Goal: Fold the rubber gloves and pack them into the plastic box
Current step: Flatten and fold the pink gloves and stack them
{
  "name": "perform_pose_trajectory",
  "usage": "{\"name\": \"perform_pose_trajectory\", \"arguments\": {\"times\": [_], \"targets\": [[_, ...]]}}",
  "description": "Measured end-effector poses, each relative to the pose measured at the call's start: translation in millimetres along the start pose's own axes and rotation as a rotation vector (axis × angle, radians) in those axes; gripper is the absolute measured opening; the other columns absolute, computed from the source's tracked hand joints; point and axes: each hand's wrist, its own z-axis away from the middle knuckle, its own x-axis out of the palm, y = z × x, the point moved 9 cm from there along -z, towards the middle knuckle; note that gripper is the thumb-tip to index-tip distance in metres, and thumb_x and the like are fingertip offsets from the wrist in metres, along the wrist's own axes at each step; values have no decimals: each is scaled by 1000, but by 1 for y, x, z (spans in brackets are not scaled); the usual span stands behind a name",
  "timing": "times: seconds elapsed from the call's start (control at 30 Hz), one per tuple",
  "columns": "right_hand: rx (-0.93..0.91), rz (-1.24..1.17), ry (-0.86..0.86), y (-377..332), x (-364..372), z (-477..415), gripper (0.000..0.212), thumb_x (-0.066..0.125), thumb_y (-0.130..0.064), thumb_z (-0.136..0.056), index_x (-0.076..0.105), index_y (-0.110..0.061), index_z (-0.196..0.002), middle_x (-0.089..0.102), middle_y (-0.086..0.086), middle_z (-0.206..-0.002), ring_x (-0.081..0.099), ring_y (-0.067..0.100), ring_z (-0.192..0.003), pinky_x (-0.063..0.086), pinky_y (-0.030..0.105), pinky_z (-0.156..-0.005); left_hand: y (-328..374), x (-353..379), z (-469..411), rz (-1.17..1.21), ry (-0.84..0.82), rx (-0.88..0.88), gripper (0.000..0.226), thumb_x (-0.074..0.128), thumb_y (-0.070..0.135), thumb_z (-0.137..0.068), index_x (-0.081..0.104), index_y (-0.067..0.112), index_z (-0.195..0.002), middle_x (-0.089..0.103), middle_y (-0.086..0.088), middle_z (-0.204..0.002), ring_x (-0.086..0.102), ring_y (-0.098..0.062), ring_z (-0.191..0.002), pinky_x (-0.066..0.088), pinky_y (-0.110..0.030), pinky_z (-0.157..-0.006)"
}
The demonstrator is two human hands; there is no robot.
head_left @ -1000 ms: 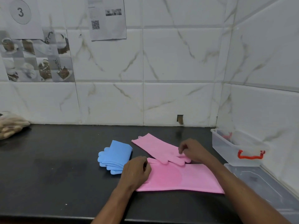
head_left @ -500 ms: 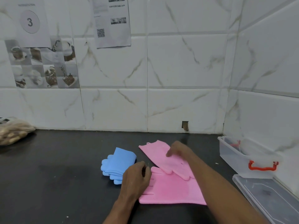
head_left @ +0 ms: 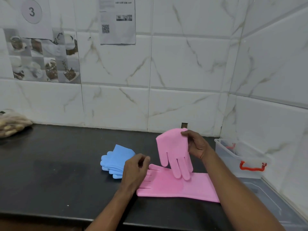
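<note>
The blue gloves [head_left: 117, 160] lie folded in a stack on the black counter [head_left: 50, 164], so that pair looks done. Right hand [head_left: 197, 147] pinches one pink glove [head_left: 175, 152] by its cuff, fingers dangling. Left hand [head_left: 135, 167] presses loosely curled fingers on the flat pink glove [head_left: 176, 185]. Both pinks unfolded, nothing visibly packed. The plastic box [head_left: 240, 157] waits open in the right corner, its lid [head_left: 270, 197] beside it, white marble-look tiles behind.

A home kitchen: a black stone counter [head_left: 50, 164] against marble-look wall tiles [head_left: 183, 64] with food-picture tiles [head_left: 45, 60].
</note>
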Motion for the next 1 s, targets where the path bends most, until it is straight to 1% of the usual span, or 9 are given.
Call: {"name": "perform_pose_trajectory", "arguments": {"times": [0.07, 0.23, 0.37, 0.47, 0.53, 0.6, 0.7, 0.83, 1.0], "targets": [[-54, -47, -17, -9, 8, 8, 25, 56, 2, -79, 71, -2, -99, 70, 17, -98, 67, 28, -89, 55, 40, -88, 6, 8, -3, 145, -57, -113, 20, 60, 48, -88, 67, 30, -87, 69, 16, -81, 64, 1, -77, 45, -15, -65], [-156, -176, -54, -29, 30, 22, 45, 50, 6, -64, 60, 4, -108, 63, 16, -106, 58, 31, -101, 43, 44, -105, 18, 48, -19, 677, -252, -382, 88, 82, 56, -65, 47, 22, -139, 60, 10, -131, 58, -11, -120, 47, -36, -101], [-205, -201, -89, -37, 39, 34, 40, 56, 3, -66, 65, 2, -104, 65, 16, -105, 59, 32, -103, 48, 46, -100, 44, 53, -42, 878, -364, -321, 48, 88, 30, -65, 72, 16, -108, 74, -9, -111, 70, -23, -101, 56, -34, -83], [-143, -204, -13, -40, 35, 37, 29, 67, -24, -84, 70, 0, -101, 69, 20, -103, 62, 34, -107, 48, 48, -99, 55, 45, -55, 813, -359, -278, 35, 87, 23, -64, 76, 12, -96, 76, -13, -101, 72, -22, -89, 56, -31, -72], [-83, -202, 99, -39, 27, 35, 36, 72, -37, -83, 70, -1, -84, 73, 18, -85, 71, 31, -87, 55, 48, -88, 60, 38, -60, 720, -375, -245, 34, 85, 25, -66, 77, 13, -97, 77, -8, -98, 70, -18, -84, 54, -29, -68], [-21, -205, 188, -37, 19, 36, 29, 75, -28, -82, 63, -4, -71, 67, 13, -64, 70, 27, -63, 60, 43, -67, 61, 33, -61, 655, -408, -242, 28, 82, 23, -70, 76, 14, -96, 77, -5, -94, 67, -16, -80, 51, -27, -66], [120, -61, 178, -24, 25, 41, 30, 75, -26, -83, 66, 1, -96, 70, 21, -93, 67, 34, -84, 55, 48, -81, 61, 30, -56, 561, -496, -246, 21, 81, 21, -70, 77, 15, -90, 76, -6, -91, 66, -19, -81, 49, -31, -71], [228, 100, 165, -25, 33, 48, 14, 71, -6, -79, 66, -2, -91, 71, 17, -84, 68, 30, -76, 56, 44, -80, 54, 25, -50, 456, -535, -257, 25, 83, 16, -70, 75, 3, -89, 75, -18, -96, 64, -23, -83, 47, -38, -77], [63, 46, 135, -60, 48, 44, 28, 59, 5, -87, 62, 2, -115, 70, 22, -97, 69, 31, -80, 59, 46, -75, 40, 19, -46, 467, -514, -337, 30, 82, 12, -74, 73, 1, -100, 74, -19, -106, 68, -35, -99, 50, -53, -95]]}}
